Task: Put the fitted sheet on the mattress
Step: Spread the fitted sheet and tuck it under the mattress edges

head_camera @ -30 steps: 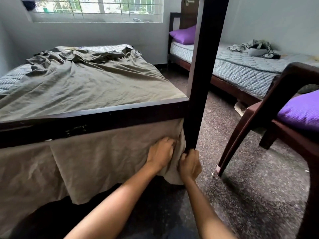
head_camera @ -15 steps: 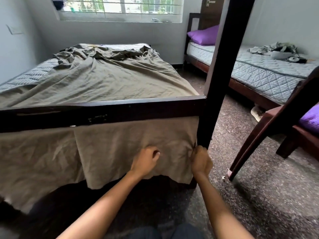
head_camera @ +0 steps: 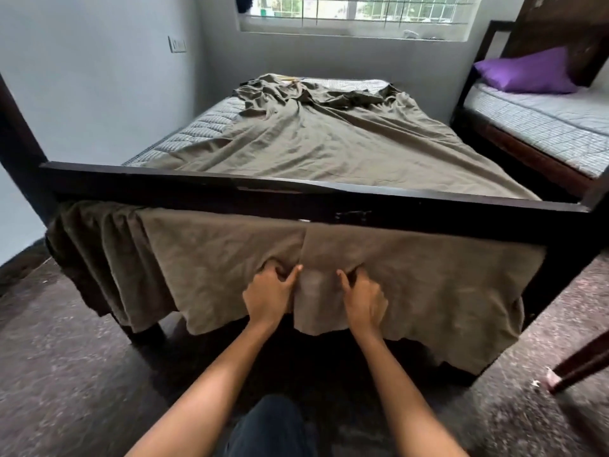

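An olive-green fitted sheet lies wrinkled over the quilted grey mattress, bunched near the far end. Its near edge hangs below the dark wooden footboard toward the floor. My left hand and my right hand both grip the hanging cloth at the middle of the bed's foot, a hand's width apart, with a fold of sheet between them. The mattress's left side and far end are uncovered.
A second bed with a purple pillow stands at the right, separated by a narrow aisle. A dark chair leg juts in at the lower right. Dark bedposts rise at both near corners. The floor is speckled stone.
Both hands moved left along the hanging sheet, from the right bedpost corner to the middle of the footboard. My view shifted left with them.
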`<act>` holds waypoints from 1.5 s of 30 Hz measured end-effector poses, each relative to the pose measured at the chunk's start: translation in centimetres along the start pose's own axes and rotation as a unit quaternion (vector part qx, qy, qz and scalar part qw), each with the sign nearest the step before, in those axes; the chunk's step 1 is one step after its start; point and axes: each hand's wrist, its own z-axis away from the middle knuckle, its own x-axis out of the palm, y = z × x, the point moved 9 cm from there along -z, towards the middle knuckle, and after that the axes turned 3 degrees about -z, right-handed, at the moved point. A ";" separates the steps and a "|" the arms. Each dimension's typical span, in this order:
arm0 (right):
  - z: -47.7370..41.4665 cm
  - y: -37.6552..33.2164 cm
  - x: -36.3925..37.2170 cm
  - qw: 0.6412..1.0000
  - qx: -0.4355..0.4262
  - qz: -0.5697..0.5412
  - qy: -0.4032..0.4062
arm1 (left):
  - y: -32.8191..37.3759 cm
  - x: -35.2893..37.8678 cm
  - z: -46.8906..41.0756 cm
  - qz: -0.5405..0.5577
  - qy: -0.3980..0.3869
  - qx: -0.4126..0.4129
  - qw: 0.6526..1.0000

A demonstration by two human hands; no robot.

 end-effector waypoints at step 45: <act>5.7 -25.7 6.8 0.976 -0.214 -0.048 -0.016 | -13.5 -15.7 -9.3 0.098 0.184 0.009 0.978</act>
